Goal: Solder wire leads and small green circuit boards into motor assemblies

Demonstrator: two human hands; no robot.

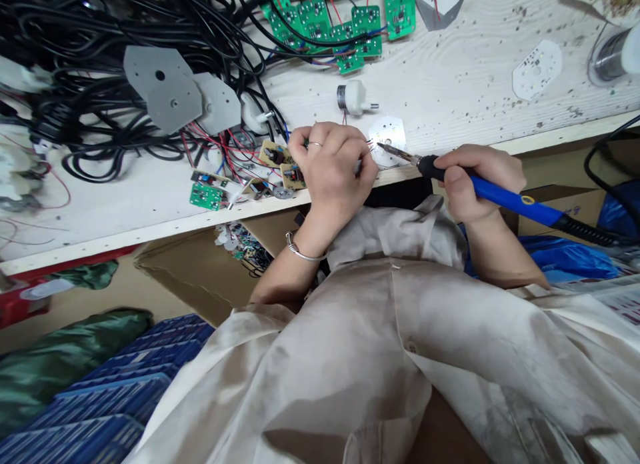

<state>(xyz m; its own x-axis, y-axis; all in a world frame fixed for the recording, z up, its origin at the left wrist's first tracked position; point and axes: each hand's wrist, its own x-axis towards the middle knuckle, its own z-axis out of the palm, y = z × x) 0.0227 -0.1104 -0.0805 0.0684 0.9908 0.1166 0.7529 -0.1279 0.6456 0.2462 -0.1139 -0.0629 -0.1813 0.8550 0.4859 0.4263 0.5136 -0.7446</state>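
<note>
Right hand (477, 177) grips soldering iron (515, 199), long axis slanting, tip up-left; left hand (334, 161) curls, hold unclear

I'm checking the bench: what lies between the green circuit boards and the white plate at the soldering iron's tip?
The head view shows a white part with a dark end and shaft between the green boards and the white plate.

Blue soldering iron (517, 199), aslant, tip at a flat white circuit board (389, 131) near the bench edge (560, 136)

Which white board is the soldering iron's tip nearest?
The white board beside the left hand, at the bench's front edge; others lie farther back.
</note>
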